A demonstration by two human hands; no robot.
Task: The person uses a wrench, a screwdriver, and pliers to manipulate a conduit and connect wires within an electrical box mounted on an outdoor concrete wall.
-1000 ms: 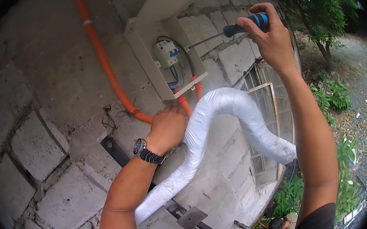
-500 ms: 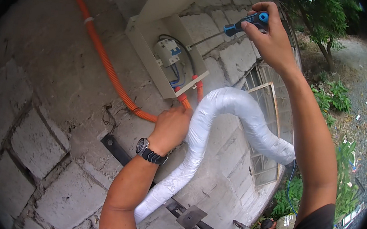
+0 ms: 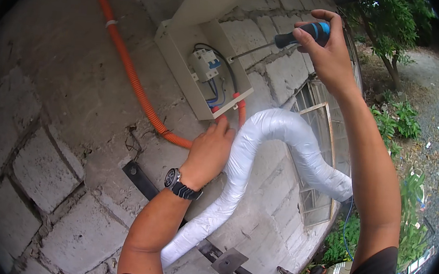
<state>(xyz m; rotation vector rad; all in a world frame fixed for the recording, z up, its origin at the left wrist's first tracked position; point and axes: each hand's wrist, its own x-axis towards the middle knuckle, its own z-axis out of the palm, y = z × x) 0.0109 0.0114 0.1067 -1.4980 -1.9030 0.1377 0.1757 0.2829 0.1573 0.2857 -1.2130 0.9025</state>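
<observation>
In our right hand (image 3: 327, 54) we hold a screwdriver (image 3: 287, 40) by its black and blue handle, thumb and fingers closed around it, with the shaft slanting down and left so that its tip meets the right side of an open beige metal box (image 3: 181, 71). The box is fixed to a rough block wall (image 3: 78, 234), tilted in our view, its broad panel (image 3: 217, 3) standing away at the top. Inside it we see a white breaker (image 3: 203, 63) with blue switches, and blue and black wires leading toward the red fittings at the lower edge. Our left hand (image 3: 208, 154) is raised just under the box, fingertips at the orange fitting there; we cannot tell whether they grip it or only touch it. A black watch (image 3: 172, 178) sits on that wrist. An orange corrugated conduit (image 3: 130, 69) curves down the wall and passes behind the left hand, while a thick pipe in silvery-white wrapping (image 3: 277, 121) arches just to its right. Beyond the pipe we see a barred window (image 3: 331, 138), and low on the right a co-worker (image 3: 338, 272) bends among green plants (image 3: 341, 243).
</observation>
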